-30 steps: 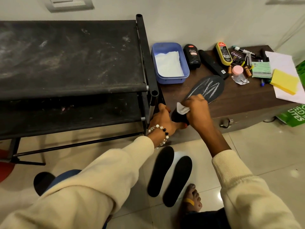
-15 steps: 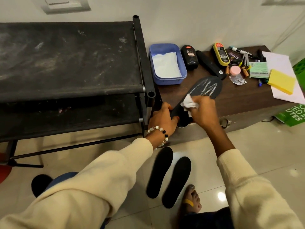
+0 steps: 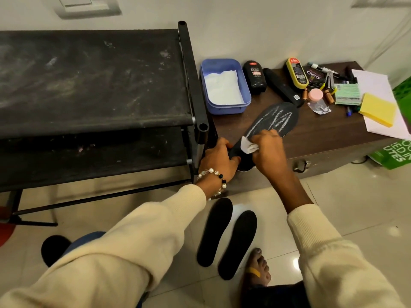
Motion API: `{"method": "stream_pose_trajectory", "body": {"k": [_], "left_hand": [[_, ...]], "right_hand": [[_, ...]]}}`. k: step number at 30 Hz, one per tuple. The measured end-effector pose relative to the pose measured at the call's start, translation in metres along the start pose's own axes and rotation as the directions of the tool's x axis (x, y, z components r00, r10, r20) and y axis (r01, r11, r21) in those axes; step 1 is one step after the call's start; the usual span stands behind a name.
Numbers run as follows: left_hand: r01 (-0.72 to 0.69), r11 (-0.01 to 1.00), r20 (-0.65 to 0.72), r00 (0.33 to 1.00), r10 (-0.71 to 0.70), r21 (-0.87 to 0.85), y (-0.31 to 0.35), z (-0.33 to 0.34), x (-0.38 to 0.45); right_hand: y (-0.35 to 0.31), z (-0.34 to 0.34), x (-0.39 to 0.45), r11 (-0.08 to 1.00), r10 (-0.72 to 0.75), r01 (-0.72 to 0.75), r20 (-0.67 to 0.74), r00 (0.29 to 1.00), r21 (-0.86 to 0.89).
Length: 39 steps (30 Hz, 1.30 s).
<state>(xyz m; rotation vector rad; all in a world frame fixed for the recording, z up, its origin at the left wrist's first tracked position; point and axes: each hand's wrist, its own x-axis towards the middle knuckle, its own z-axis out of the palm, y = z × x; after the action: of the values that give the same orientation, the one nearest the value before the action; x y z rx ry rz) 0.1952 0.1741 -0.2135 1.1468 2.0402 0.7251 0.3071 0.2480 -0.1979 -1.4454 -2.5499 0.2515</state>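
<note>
A black shoe insole [image 3: 274, 120] with white streaks on its front half lies slanted over the near edge of the low brown table [image 3: 320, 132]. My left hand [image 3: 216, 160] grips its heel end at the table's corner. My right hand [image 3: 268, 152] pinches a small white wipe [image 3: 248, 146] and presses it on the insole's middle. The heel part is partly hidden by both hands.
Two black insoles [image 3: 226, 236] lie on the tiled floor below, next to a bare foot [image 3: 255, 272]. A black shoe rack [image 3: 95, 90] stands left. On the table: a blue tub [image 3: 224, 84] with white tissue, polish bottles [image 3: 254, 76], a yellow sponge [image 3: 378, 108], papers.
My right hand with the wipe has slid back and forth along the insole's middle. My left hand keeps its grip on the heel end. The view shifted slightly.
</note>
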Motion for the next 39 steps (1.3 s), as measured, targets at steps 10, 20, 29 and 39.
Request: {"method": "stream_pose_trajectory", "body": {"k": [10, 20, 29, 39], "left_hand": [[0.021, 0.999, 0.01, 1.0, -0.021, -0.033, 0.001, 0.0, 0.003], [0.05, 0.998, 0.013, 0.999, -0.05, -0.037, 0.004, 0.0, 0.005], [0.057, 0.998, 0.015, 0.998, -0.056, -0.041, 0.003, 0.0, 0.005], [0.069, 0.996, 0.014, 0.998, -0.069, -0.053, 0.004, 0.001, 0.006]], "right_hand": [[0.012, -0.008, -0.009, 0.996, -0.087, 0.087, 0.026, 0.996, 0.008], [0.025, -0.012, -0.013, 0.991, -0.135, 0.136, 0.115, 0.984, -0.001], [0.01, -0.019, -0.016, 0.951, -0.304, 0.307, 0.212, 0.929, 0.019], [0.014, -0.011, -0.015, 0.984, -0.18, 0.178, 0.142, 0.973, 0.027]]}}
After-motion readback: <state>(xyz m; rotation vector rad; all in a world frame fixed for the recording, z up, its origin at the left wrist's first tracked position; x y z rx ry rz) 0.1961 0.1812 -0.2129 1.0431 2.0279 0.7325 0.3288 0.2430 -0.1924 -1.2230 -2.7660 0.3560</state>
